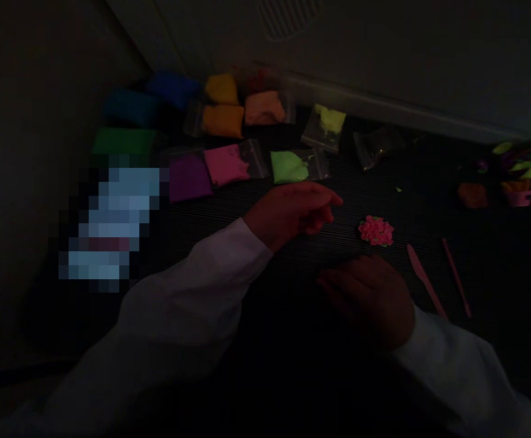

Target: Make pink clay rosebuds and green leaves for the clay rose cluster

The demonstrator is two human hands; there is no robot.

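The scene is very dark. My left hand [295,210] hovers or rests mid-table, its fingers curled and the fingertips pointing right. Whatever it may hold is hidden on the palm side. Lower and to the right, my right hand [370,298] is closed with its back to me, the fingers bent in and pointing left; their tips are lost in shadow. Just beyond the right hand lies a pink clay flower cluster [376,231] edged with bits of green. To its right are a pink plastic knife [424,280] and a thin pink stick tool [457,277]. The two hands are apart.
Bags of coloured clay line the back, among them light green [289,166], pink [226,164], purple [190,177] and yellow [330,120]. A nearly clear bag [377,147] lies right of them. A blurred-out bright screen [114,222] stands left. Small clay pieces [518,191] crowd the far right.
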